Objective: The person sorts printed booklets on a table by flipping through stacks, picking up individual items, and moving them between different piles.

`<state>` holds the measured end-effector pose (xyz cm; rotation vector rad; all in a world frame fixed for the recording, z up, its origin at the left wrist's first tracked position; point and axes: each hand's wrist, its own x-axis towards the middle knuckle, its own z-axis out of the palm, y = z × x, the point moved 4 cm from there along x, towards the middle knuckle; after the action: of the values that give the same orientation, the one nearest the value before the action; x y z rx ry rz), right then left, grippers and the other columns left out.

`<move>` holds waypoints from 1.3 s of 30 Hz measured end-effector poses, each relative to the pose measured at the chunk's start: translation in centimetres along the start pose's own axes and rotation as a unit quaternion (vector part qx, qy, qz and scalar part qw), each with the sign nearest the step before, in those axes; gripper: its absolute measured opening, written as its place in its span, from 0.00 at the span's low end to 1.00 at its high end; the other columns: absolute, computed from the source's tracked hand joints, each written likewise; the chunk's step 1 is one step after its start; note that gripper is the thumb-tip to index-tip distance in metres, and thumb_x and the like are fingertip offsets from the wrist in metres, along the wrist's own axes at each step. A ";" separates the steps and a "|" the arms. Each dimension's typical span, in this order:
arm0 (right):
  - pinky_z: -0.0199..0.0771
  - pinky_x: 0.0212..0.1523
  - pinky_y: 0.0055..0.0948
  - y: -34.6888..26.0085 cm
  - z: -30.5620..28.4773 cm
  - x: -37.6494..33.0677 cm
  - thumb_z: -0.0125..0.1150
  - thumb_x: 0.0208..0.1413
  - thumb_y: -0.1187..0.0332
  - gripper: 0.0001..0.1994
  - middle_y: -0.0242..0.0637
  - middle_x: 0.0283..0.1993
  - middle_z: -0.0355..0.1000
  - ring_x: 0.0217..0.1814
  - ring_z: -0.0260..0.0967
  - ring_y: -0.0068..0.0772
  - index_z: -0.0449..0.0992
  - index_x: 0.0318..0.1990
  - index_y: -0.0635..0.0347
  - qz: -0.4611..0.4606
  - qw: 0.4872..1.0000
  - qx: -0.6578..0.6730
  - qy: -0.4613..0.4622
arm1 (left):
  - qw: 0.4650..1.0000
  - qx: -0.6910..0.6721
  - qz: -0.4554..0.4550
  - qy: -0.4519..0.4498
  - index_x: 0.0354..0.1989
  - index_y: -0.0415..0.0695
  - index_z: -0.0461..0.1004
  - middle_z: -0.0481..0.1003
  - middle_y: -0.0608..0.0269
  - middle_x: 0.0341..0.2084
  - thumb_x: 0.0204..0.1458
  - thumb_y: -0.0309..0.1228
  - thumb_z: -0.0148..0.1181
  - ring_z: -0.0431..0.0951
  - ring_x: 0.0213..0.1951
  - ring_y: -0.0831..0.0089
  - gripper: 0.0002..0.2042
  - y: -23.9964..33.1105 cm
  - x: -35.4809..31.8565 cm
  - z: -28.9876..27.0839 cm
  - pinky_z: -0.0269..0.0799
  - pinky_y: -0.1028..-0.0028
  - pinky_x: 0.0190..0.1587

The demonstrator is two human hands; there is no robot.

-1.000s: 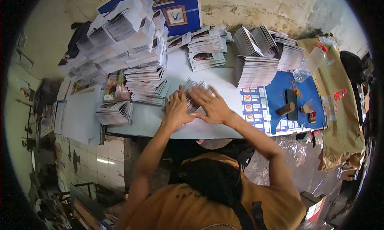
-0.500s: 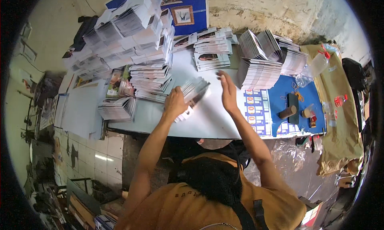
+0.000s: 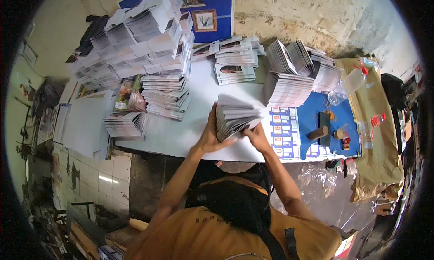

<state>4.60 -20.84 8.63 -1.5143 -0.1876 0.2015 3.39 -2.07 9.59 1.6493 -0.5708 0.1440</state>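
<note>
A thick bundle of folded booklets (image 3: 233, 117) stands on edge between my two hands, just above the front part of the white tabletop (image 3: 176, 140). My left hand (image 3: 210, 134) is wrapped round its left side and lower edge. At the lower right corner, my right hand (image 3: 257, 137) grips the sheets with thumb and fingers. The pages fan out a little toward the right. To the left lies a loose stack of folded booklets (image 3: 165, 97). Beyond the bundle sits another pile of booklets with a picture on top (image 3: 235, 73).
A tall heap of printed bundles (image 3: 135, 47) fills the back left. Upright booklet stacks (image 3: 288, 89) stand at the right, behind a blue mat (image 3: 307, 122) bearing a dark phone-like slab (image 3: 324, 128), a brown cylinder (image 3: 319, 133) and a cup (image 3: 340, 132). Plastic bottles (image 3: 355, 79) lie farther right.
My left hand has brought the booklets from the left pile to the middle and raised them on edge. My right hand, open before, has come down and closed on their right corner.
</note>
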 end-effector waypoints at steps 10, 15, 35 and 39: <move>0.71 0.48 0.25 0.7 2.8 -0.4 0.49 0.47 0.83 0.32 0.39 0.53 0.68 0.48 0.67 0.26 0.55 0.63 0.63 -0.047 0.992 0.118 0.012 | 0.955 -0.287 0.021 0.073 0.73 0.37 0.29 0.53 0.50 0.66 0.35 0.47 0.79 0.58 0.67 0.61 0.67 -2.9 -1.9 1.9 0.55 0.62 0.67; 0.72 0.49 0.25 5.2 1.2 -0.1 0.49 0.47 0.82 0.40 0.39 0.55 0.65 0.56 0.64 0.29 0.47 0.71 0.60 -0.055 0.997 0.050 0.018 | 0.982 -0.178 -0.055 0.029 0.73 0.35 0.29 0.52 0.48 0.67 0.34 0.44 0.76 0.56 0.68 0.58 0.66 -6.3 -3.2 2.0 0.52 0.60 0.68; 0.61 0.64 0.35 8.5 -0.9 -0.2 0.46 0.56 0.72 0.28 0.43 0.67 0.59 0.67 0.59 0.36 0.56 0.67 0.64 -0.008 0.965 0.263 0.016 | 0.977 0.212 -0.023 0.030 0.50 0.37 0.64 0.67 0.49 0.44 0.43 0.35 0.72 0.67 0.51 0.53 0.29 0.4 2.1 0.2 0.62 0.57 0.55; 0.47 0.71 0.39 0.5 -2.9 -0.6 0.49 0.56 0.69 0.34 0.48 0.73 0.51 0.74 0.49 0.42 0.50 0.71 0.64 -0.095 0.978 0.096 0.161 | 0.907 0.411 -0.039 -0.085 0.57 0.35 0.62 0.66 0.47 0.48 0.39 0.39 0.74 0.66 0.55 0.51 0.38 4.4 3.4 -1.1 0.58 0.52 0.60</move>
<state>4.68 -23.80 8.00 -1.3056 -0.0516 -0.1746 4.62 -2.23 15.15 2.5253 -0.6148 0.1997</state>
